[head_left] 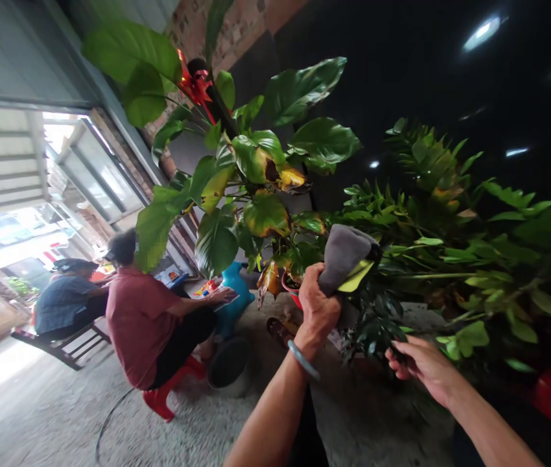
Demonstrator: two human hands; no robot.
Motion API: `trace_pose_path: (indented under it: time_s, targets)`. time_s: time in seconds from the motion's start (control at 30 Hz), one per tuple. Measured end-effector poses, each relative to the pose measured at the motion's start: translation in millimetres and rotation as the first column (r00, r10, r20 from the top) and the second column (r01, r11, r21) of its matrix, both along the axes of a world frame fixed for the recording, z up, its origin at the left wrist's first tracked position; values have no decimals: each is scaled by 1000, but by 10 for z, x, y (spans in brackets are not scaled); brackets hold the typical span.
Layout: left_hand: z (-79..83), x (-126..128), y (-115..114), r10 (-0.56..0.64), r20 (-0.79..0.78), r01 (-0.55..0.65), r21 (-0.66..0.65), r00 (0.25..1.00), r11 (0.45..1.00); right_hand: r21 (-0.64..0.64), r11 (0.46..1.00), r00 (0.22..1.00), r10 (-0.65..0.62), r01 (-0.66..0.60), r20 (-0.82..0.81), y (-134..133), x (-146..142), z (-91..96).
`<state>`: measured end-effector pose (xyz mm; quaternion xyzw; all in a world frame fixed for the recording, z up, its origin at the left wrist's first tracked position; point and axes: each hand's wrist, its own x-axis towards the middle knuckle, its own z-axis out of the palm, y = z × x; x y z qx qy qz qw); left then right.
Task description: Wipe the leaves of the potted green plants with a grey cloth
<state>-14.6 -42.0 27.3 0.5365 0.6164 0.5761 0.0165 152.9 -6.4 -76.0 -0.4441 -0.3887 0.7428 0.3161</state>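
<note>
My left hand (318, 303), with a pale bangle at the wrist, is closed round a bunched grey cloth (347, 250). A flat yellow-green piece (356, 277) shows at the cloth's side; whether it is a leaf or part of the cloth I cannot tell. Lower right, my right hand (424, 364) pinches a dark leaf at the edge of a low plant with dark glossy leaves (377, 327). Above my left hand rises a tall broad-leaved plant (263, 214), some leaves yellowed and browned. Another leafy plant (450, 253) spreads to the right.
A person in a red shirt (142, 324) sits on a red plastic stool (166, 392) beside a blue vase (234, 295) and a dark bucket (229, 370). Another person (64, 301) sits farther left on a wooden seat. A hose (103, 425) lies on the concrete floor.
</note>
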Motion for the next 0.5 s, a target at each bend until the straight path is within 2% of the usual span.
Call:
trace_pose_path:
  time_s: [0.03,0.1,0.2,0.27,0.3,0.37,0.43,0.5]
  targets:
    - [-44,31,50,-14,-21,14,-33,1000,999,-5,1000,1000,-2,2,3,-5,-13,10]
    - [-245,73,41,-109,-62,96,-182,992,979,-14,1000,1000,-15,16,17,-8,-30,4]
    - [-617,50,-204,-249,-21,215,-435,968,874,-32,998,997,-48,50,65,6,-16,-49]
    - [-726,-19,-399,-243,77,248,-504,967,827,-37,998,995,-55,59,86,19,12,-83]
    - [-708,-60,-468,-217,125,251,-491,968,834,-35,998,995,-53,56,87,23,27,-92]
    - [-540,-131,-507,-151,170,206,-381,974,901,-28,999,996,-43,45,78,24,46,-89]
    - [-273,-167,-410,-55,132,82,-206,990,975,-19,999,996,-35,37,79,15,44,-67]
    - [-37,-152,-223,52,78,-48,-53,996,997,-9,999,995,-29,30,95,4,20,-46]
